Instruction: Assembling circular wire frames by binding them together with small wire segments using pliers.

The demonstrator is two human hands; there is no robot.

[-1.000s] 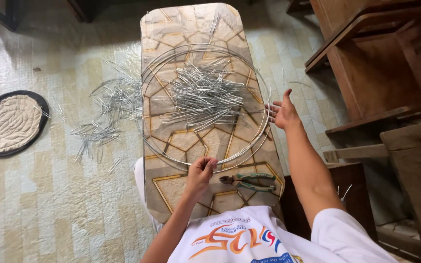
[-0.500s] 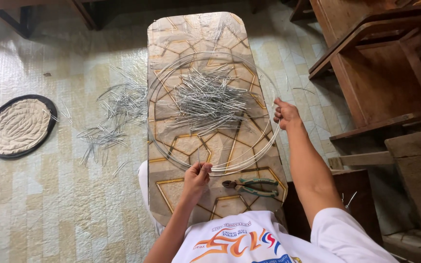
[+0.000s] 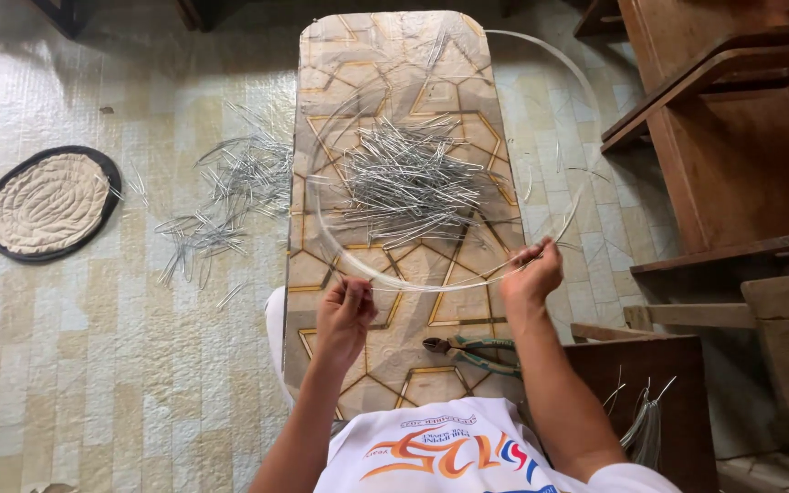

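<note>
Both hands grip one large wire hoop point(image 3: 468, 274) at its near edge: the left hand point(image 3: 344, 315) pinches the wire between closed fingers at the hoop's lower left, and the right hand point(image 3: 531, 274) clenches it at the lower right. Thin, pale and silvery, the hoop is made of several loops of wire lying close together, forming a wide ring. It is held over a patterned tabletop point(image 3: 394, 55) with gold hexagon lines, and its far right arc swings out past the table's edge above the tiled floor point(image 3: 93, 347). Under the ring lies a heap of short cut wire pieces point(image 3: 408, 187). More such pieces point(image 3: 221, 205) are scattered on the floor to the left, near a round quilted mat point(image 3: 47, 203). Green-handled pliers point(image 3: 472, 351) rest on the table between the forearms.
</note>
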